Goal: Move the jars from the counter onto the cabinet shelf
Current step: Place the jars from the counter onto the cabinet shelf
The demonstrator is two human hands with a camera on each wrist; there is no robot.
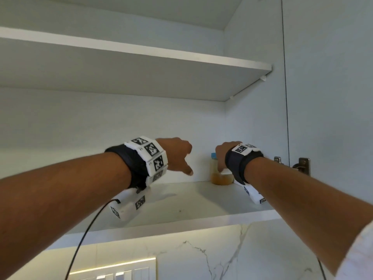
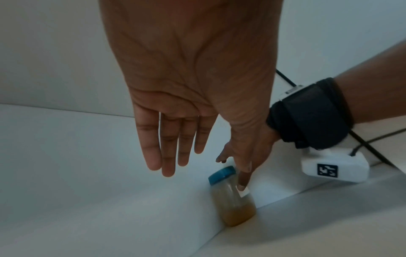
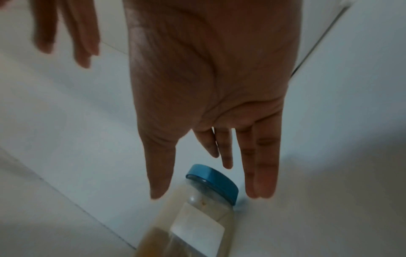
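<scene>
A clear jar (image 1: 219, 176) with a blue lid (image 3: 213, 182) and amber contents stands upright on the lower cabinet shelf (image 1: 181, 205), in its back right corner. My right hand (image 1: 221, 158) is right at it with straight fingers: in the right wrist view the thumb (image 3: 159, 173) lies left of the lid and the fingers (image 3: 263, 173) right of it. Whether they touch the jar (image 3: 197, 222) I cannot tell. My left hand (image 1: 178, 157) hovers a little to the left, fingers (image 2: 173, 149) straight, holding nothing. The jar (image 2: 232, 207) also shows in the left wrist view.
An upper shelf (image 1: 141, 55) spans the cabinet above. The cabinet's right wall (image 1: 252, 118) is close beside the jar, with metal hinges (image 1: 302, 164) at its front edge. A black cable (image 1: 86, 229) hangs from my left wrist. Marble backsplash (image 1: 201, 255) lies below.
</scene>
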